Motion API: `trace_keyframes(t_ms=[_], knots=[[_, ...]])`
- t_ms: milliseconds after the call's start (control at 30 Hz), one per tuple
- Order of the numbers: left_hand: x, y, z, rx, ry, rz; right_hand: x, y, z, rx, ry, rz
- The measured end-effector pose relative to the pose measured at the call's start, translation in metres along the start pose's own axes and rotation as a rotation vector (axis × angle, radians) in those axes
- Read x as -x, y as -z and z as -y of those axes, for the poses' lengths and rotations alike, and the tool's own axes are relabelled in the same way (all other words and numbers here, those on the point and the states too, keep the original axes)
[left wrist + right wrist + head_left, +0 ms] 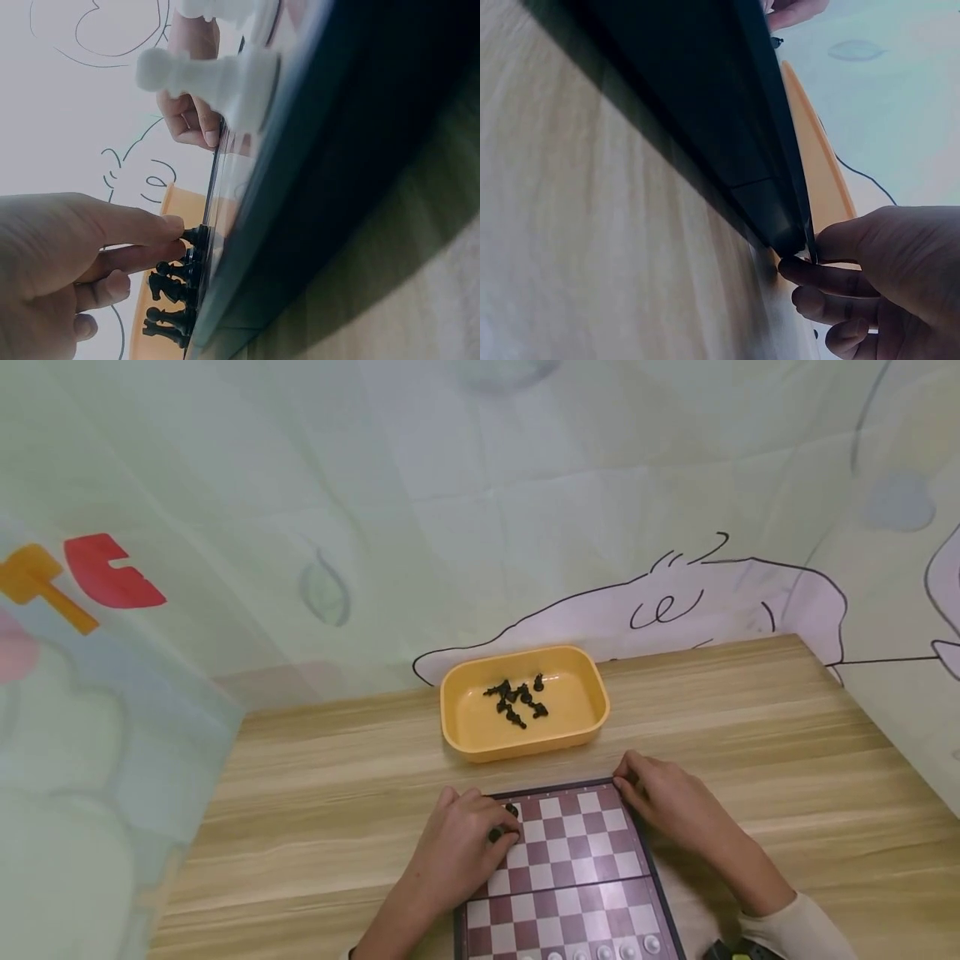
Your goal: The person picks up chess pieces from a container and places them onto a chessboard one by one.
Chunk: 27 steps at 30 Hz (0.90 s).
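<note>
My left hand [467,835] is over the far left part of the chessboard [555,831]. In the left wrist view, its thumb and a finger pinch a small black chess piece [196,235], apparently a pawn, whose base is at the board surface. Beside it stand more black pieces, among them a knight [168,287] and a rook [165,334]. From the head, the left hand hides most of these. My right hand [671,802] holds the board's far right corner between thumb and fingers, as the right wrist view shows. White pawns [628,950] line the near side.
Behind the board stands a yellow tray [525,747] with several loose black pieces [517,697] lying in it. The wooden table [315,793] meets a printed cloth backdrop [375,568]. A black object with a yellow part [738,953] lies near the right sleeve.
</note>
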State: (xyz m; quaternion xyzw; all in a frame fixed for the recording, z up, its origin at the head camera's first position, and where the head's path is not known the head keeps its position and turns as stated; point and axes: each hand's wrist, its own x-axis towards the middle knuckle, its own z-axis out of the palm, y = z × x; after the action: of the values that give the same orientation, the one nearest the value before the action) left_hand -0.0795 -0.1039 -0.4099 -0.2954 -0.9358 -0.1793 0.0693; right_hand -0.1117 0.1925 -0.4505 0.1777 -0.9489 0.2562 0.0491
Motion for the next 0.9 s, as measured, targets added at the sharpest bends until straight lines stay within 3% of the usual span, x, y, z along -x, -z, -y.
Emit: trace_keyframes(t_ms=[333,633,900], knots=[[0.001,0.003,0.001,0.005,-0.007,-0.005,-0.001,0.000,0.000,0.008,-0.003,0.007],[0.002,0.012,0.002,0.000,-0.021,-0.069,-0.003,0.002,0.001,0.007,0.005,0.005],[0.001,0.022,0.008,0.033,0.012,-0.098,-0.001,0.000,0.001,0.011,0.020,-0.014]])
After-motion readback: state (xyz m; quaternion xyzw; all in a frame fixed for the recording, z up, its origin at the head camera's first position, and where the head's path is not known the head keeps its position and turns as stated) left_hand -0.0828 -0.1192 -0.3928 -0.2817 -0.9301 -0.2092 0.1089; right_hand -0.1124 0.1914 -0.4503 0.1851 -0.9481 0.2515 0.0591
